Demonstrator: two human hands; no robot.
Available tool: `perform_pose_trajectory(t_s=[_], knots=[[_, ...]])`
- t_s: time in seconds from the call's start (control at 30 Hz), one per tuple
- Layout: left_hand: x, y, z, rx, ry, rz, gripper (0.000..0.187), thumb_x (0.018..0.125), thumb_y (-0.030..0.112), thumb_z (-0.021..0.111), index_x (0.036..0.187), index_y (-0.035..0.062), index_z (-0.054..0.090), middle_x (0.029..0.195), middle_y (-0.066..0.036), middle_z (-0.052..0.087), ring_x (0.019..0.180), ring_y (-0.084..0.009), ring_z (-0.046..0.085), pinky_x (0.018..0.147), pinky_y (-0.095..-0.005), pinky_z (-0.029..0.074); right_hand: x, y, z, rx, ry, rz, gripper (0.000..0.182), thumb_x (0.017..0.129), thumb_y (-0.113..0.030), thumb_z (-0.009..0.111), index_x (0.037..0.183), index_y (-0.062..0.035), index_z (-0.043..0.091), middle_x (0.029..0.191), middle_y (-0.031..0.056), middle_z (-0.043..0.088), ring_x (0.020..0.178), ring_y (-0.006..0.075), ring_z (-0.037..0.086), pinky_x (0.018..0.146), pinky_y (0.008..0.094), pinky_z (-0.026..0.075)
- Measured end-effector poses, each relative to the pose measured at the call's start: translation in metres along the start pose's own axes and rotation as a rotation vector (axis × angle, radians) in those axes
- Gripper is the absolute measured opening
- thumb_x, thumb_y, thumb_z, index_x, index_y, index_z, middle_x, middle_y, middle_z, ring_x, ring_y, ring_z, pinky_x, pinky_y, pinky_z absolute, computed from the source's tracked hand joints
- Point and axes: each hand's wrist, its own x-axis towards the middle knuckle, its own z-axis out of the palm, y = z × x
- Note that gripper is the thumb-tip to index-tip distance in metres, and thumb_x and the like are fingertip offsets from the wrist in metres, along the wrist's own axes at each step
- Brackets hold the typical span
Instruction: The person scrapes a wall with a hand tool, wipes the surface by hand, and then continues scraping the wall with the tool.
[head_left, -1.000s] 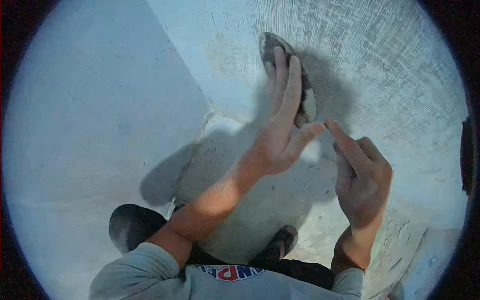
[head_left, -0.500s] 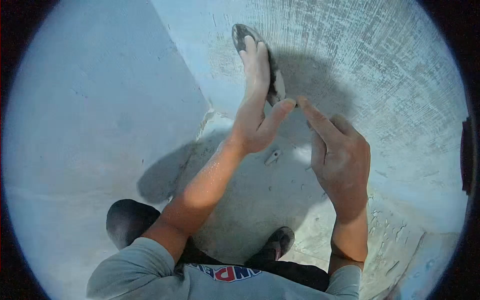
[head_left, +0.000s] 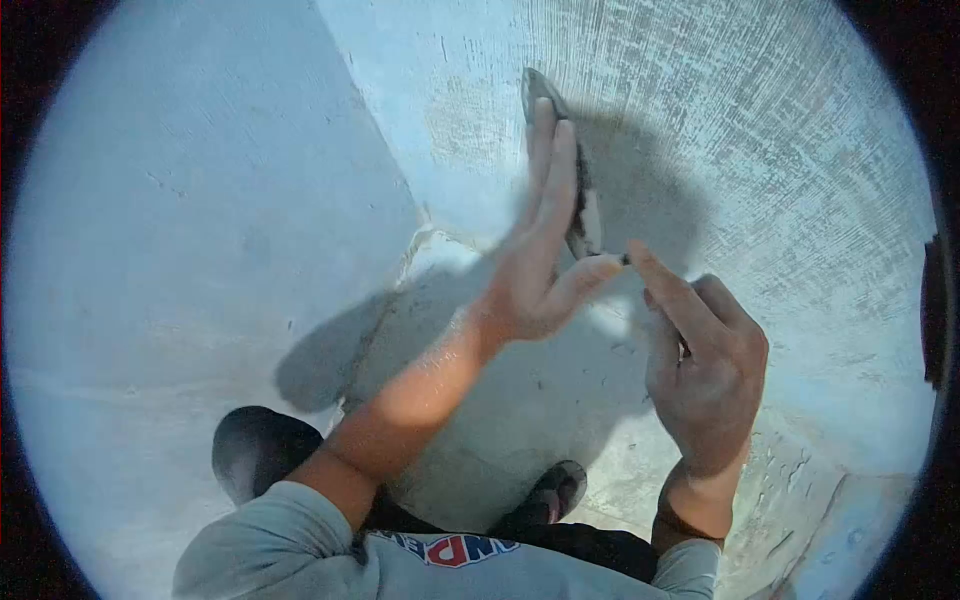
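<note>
A trowel-like tool with a dark, narrow oval blade (head_left: 588,205) lies against the streaked wall, a whitish smear near its lower end. My left hand (head_left: 545,230) holds it with long fingers laid along the blade, its thumb reaching to the small dark neck at the lower end. Closed below that neck is my right hand (head_left: 708,365), its index finger stretched up to touch the neck near my left thumb. Its other fingers are curled around what appears to be the handle, which they hide.
A wall (head_left: 740,130) with rough pale streaks fills the upper right, meeting a smoother blue-grey wall (head_left: 220,200) at a corner. Below is a pale floor (head_left: 470,420), where my dark shoe (head_left: 565,485) stands. My bent knee (head_left: 260,450) shows at the lower left.
Both hands and the trowel-like tool have moved down and to the right across the wall. My left fingers have stayed on the blade, and my right index finger remains by my left thumb.
</note>
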Motion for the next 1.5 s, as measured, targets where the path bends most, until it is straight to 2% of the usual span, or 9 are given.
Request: perform_pose_trajectory(t_s=[0.13, 0.23, 0.33, 0.47, 0.53, 0.7, 0.9, 1.23, 1.5], knots=[[-0.003, -0.014, 0.003, 0.082, 0.000, -0.016, 0.101, 0.110, 0.053, 0.054, 0.172, -0.0083, 0.002, 0.178, -0.036, -0.010, 0.165, -0.0508, -0.012, 0.131, -0.0646, -0.004, 0.002, 0.019, 0.018, -0.018, 0.058, -0.077, 0.054, 0.093, -0.009, 0.076, 0.144, -0.0268, 0.073, 0.081, 0.0078, 0.066, 0.060, 0.0207, 0.063, 0.055, 0.0381, 0.053], [0.002, 0.013, 0.020, 0.089, -0.002, -0.058, 0.101, 0.111, 0.051, 0.054, 0.171, -0.0103, 0.001, 0.177, -0.038, -0.009, 0.165, -0.0497, -0.011, 0.132, -0.0614, -0.004, -0.006, 0.030, 0.003, 0.077, 0.024, -0.037, 0.054, 0.096, -0.011, 0.075, 0.147, -0.0269, 0.070, 0.083, 0.0068, 0.066, 0.059, 0.0211, 0.062, 0.054, 0.0390, 0.052], [-0.008, -0.018, 0.005, 0.046, 0.074, -0.026, 0.100, 0.112, 0.052, 0.052, 0.170, -0.0116, 0.001, 0.177, -0.038, -0.008, 0.166, -0.0488, -0.010, 0.133, -0.0582, -0.003, 0.011, 0.014, 0.019, -0.027, -0.033, -0.063, 0.051, 0.097, -0.011, 0.074, 0.145, -0.0264, 0.072, 0.085, 0.0068, 0.068, 0.059, 0.0207, 0.064, 0.054, 0.0377, 0.053], [-0.005, 0.002, -0.002, 0.037, 0.007, -0.179, 0.102, 0.112, 0.055, 0.051, 0.170, -0.0123, 0.001, 0.177, -0.038, -0.008, 0.166, -0.0474, -0.011, 0.134, -0.0562, -0.003, 0.005, 0.013, 0.021, -0.043, 0.019, -0.070, 0.050, 0.098, -0.013, 0.074, 0.146, -0.0267, 0.071, 0.084, 0.0071, 0.068, 0.057, 0.0202, 0.063, 0.053, 0.0357, 0.053], [-0.002, 0.018, 0.003, 0.019, -0.027, -0.133, 0.102, 0.112, 0.056, 0.051, 0.170, -0.0120, 0.001, 0.177, -0.037, -0.009, 0.166, -0.0470, -0.011, 0.134, -0.0559, -0.003, -0.011, 0.013, 0.012, 0.002, 0.040, -0.025, 0.050, 0.099, -0.015, 0.074, 0.147, -0.0270, 0.070, 0.083, 0.0073, 0.067, 0.058, 0.0201, 0.063, 0.052, 0.0350, 0.053], [-0.021, -0.031, -0.022, 0.138, 0.025, -0.096, 0.103, 0.110, 0.055, 0.056, 0.172, -0.0073, 0.003, 0.179, -0.032, -0.008, 0.167, -0.0446, -0.010, 0.134, -0.0556, -0.001, 0.013, 0.007, 0.050, -0.017, -0.022, -0.085, 0.054, 0.096, -0.013, 0.075, 0.148, -0.0285, 0.069, 0.084, 0.0081, 0.067, 0.063, 0.0237, 0.068, 0.056, 0.0369, 0.055], [-0.013, 0.000, -0.012, 0.107, -0.061, -0.111, 0.105, 0.108, 0.062, 0.054, 0.173, -0.0054, 0.005, 0.180, -0.032, -0.007, 0.167, -0.0452, -0.007, 0.134, -0.0571, 0.002, -0.001, 0.004, 0.023, 0.069, -0.009, 0.055, 0.054, 0.090, -0.007, 0.077, 0.139, -0.0299, 0.076, 0.079, 0.0081, 0.065, 0.062, 0.0259, 0.065, 0.057, 0.0393, 0.053], [-0.017, -0.010, -0.003, 0.098, 0.004, -0.160, 0.108, 0.105, 0.064, 0.059, 0.174, -0.0009, 0.008, 0.180, -0.031, -0.007, 0.165, -0.0506, -0.011, 0.132, -0.0624, 0.003, 0.007, 0.009, 0.025, 0.083, 0.034, 0.029, 0.044, 0.094, -0.006, 0.076, 0.134, -0.0251, 0.080, 0.075, 0.0082, 0.065, 0.060, 0.0206, 0.062, 0.057, 0.0368, 0.052], [-0.016, 0.000, -0.001, 0.091, -0.073, -0.175, 0.113, 0.103, 0.062, 0.064, 0.173, -0.0047, 0.006, 0.179, -0.032, -0.007, 0.167, -0.0468, -0.008, 0.133, -0.0584, 0.004, -0.004, 0.020, 0.027, 0.092, 0.041, 0.010, 0.048, 0.095, -0.009, 0.075, 0.139, -0.0272, 0.076, 0.079, 0.0068, 0.065, 0.061, 0.0241, 0.064, 0.058, 0.0386, 0.054]])
